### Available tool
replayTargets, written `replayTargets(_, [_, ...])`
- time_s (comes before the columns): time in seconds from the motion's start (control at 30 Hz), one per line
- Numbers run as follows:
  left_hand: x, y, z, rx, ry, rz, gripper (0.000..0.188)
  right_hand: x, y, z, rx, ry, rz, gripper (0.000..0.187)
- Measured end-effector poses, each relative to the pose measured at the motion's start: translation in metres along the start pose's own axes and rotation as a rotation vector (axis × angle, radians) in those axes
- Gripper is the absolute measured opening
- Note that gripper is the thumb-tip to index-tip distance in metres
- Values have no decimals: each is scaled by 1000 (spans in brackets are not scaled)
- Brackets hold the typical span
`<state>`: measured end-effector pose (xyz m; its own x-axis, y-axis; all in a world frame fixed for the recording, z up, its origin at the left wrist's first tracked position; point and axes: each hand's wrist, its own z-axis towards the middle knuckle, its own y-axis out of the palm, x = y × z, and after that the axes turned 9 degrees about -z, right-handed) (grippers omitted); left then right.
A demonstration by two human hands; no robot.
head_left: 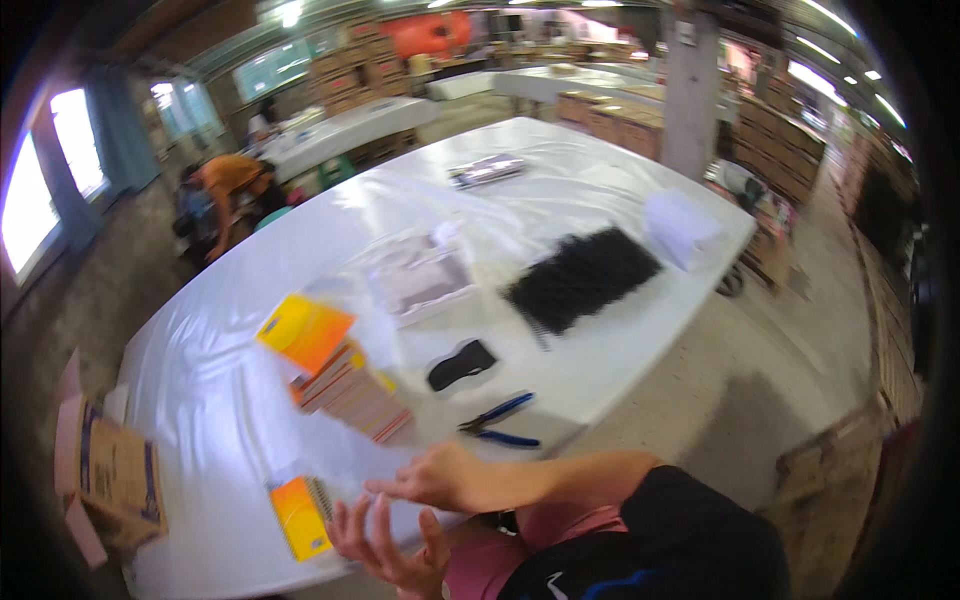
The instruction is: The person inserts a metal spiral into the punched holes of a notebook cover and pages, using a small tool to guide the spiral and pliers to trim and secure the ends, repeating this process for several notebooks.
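Note:
My left hand (pixel 388 545) is held palm up over the near table edge, its fingers spread and nothing visible in them. Just above it my right hand (pixel 450 478) reaches across from the right, index finger stretched toward the left fingertips and the other fingers partly curled and blurred; I see nothing in it. Beside my left hand lies a yellow and orange spiral notebook (pixel 301 517). Beyond my right hand are pliers with blue handles (pixel 505 422), jaws pointing left. A flat black piece (pixel 462 366) lies past the pliers.
A stack of notebooks (pixel 355 392) with yellow-orange covers stands left of centre. Farther off are a whitish tray (pixel 420 278), a pile of black binding coils (pixel 585 278), a white plastic bag (pixel 682 228) and a silvery bundle (pixel 487 170). An opened carton (pixel 118 478) stands left; a person in orange (pixel 232 178) bends down.

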<state>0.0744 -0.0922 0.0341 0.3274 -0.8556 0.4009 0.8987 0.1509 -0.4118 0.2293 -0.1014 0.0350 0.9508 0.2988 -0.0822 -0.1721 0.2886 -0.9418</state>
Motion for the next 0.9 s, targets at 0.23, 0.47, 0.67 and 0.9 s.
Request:
replayTargets(0.23, [-87,41,-72,-436,-204,88,62,24,33,-20,-103,226,208,28])
replayTargets(0.47, [-22,70,-39,-257,-34,144,48,10,99,-64,435,422,1024,59])
replayTargets(0.67, [-21,68,-31,-306,-120,167,51,82,38,-80,74,-45,747,69])
replayTargets(0.9, [-18,99,-44,-48,-228,190,47,241,34,-42,50,845,-490,40])
